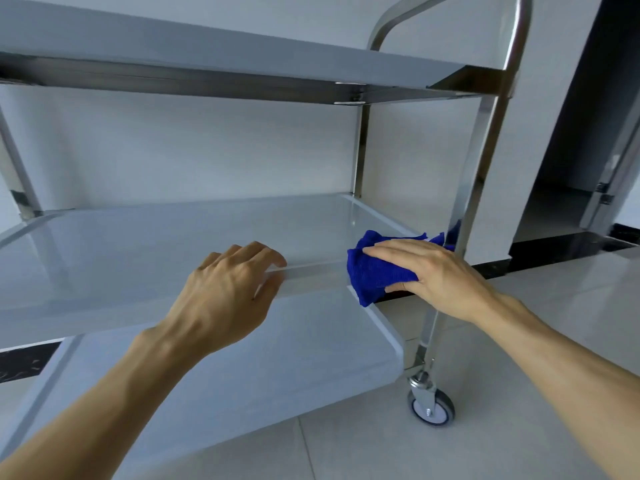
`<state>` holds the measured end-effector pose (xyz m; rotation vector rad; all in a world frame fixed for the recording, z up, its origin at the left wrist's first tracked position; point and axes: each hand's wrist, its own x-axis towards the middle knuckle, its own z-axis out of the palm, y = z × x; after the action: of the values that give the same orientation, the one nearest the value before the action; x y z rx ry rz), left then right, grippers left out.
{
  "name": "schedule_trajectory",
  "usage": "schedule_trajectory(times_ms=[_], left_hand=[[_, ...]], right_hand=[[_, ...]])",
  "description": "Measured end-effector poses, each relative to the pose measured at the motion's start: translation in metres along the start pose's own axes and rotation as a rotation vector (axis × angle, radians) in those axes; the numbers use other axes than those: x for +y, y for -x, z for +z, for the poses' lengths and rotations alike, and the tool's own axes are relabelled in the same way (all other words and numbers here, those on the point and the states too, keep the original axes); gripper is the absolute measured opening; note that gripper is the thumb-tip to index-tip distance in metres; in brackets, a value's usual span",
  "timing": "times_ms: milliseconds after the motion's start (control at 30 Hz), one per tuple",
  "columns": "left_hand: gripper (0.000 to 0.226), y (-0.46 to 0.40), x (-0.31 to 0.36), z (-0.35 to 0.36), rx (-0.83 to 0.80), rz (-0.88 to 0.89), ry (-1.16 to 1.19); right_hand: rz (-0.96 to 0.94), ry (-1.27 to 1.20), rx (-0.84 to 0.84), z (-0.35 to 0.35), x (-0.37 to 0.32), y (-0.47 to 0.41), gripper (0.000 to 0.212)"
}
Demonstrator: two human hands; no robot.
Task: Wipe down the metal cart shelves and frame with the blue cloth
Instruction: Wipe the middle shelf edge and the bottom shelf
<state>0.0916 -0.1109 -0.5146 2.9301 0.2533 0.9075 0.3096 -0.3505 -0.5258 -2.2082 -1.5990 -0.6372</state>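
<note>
The cart [485,161] looks stiff and steady, bright polished metal, smooth and probably slippery to bare skin; on its wheel [431,407] I would expect it to roll if pushed hard, so bracing it makes sense. The rim of the middle shelf [138,244] is the natural place to hold it.

On the left, the left hand [228,289] grips that near rim, its fingers [256,252] curled over the top edge and the thumb tucked under the lip. It holds nothing else.

Just to the right along the same rim sits the blue cloth [374,275], bunched at the shelf's near right corner, draped over the edge and reaching back to the upright post [474,188]. It looks soft, light and limp, likely to fold or slide unless pressed flat, so a broad palm on top suits it better than a pinch.

The right hand [433,271] does just that: its fingers [391,251] lie nearly straight across the top of the cloth, pressing it down, while the thumb wraps under the cloth at the rim's outer face.

The lower shelf [242,375] lies below, near the tiled floor [519,427].
</note>
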Motion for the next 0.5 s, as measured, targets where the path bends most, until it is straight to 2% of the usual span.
schedule_trajectory(times_ms=[100,233,367,433,500], left_hand=[[0.025,-0.01,0.02,0.014,-0.023,0.06,0.005],[0.033,-0.023,0.043,0.032,-0.027,0.104,-0.016],[0.043,-0.026,0.058,0.048,-0.029,0.115,-0.106],[0.046,-0.027,0.061,0.051,-0.016,0.103,-0.132],[0.047,-0.028,0.062,0.053,-0.003,0.095,-0.143]], right_hand=[[0.231,-0.292,0.143,-0.017,0.01,0.018,0.057],[0.648,-0.805,0.6,-0.05,0.018,0.04,0.028],[1.039,-1.323,0.799,-0.078,0.043,0.064,0.04],[1.127,-1.469,0.904,-0.083,0.054,0.069,0.046],[1.146,-1.512,0.962,-0.082,0.058,0.065,0.052]])
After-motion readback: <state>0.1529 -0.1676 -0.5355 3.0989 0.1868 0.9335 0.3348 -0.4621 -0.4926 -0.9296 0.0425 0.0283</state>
